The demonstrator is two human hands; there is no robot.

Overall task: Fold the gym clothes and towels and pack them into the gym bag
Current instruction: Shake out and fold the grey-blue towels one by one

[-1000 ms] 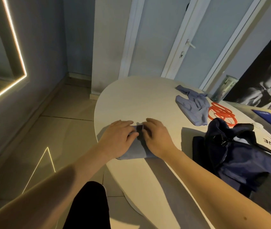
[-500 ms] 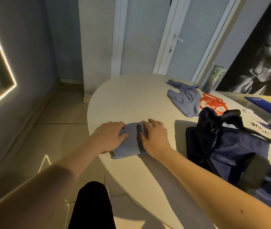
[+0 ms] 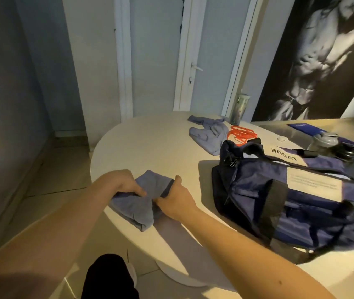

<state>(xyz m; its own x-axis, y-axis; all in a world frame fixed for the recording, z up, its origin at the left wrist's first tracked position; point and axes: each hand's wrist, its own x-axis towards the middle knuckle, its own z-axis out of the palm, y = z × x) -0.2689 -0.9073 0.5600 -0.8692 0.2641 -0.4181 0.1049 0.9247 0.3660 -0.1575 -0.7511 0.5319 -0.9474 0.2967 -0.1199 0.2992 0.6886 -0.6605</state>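
- The folded cloth (image 3: 136,207), a blue-grey piece with a darker band on its right side, lies at the near left edge of the surface (image 3: 150,147), with one corner pointing towards the person.
- The left hand (image 3: 124,183) rests on top of the cloth, its fingers (image 3: 137,189) curled down and grasping a fold near the middle.
- The right hand (image 3: 177,199) is just beside it. Its thumb is raised along the dark band and its fingers (image 3: 164,200) are clenched on the cloth's right edge.
- The gym bag (image 3: 279,197), dark navy with black straps, sits on the right part of the surface, apart from the cloth.
- A crumpled garment (image 3: 207,134) of the same blue-grey lies towards the far edge, beyond the bag.
- Orange bands (image 3: 241,133) lie touching the garment's right side.
- A tumbler (image 3: 239,108) stands at the far edge.
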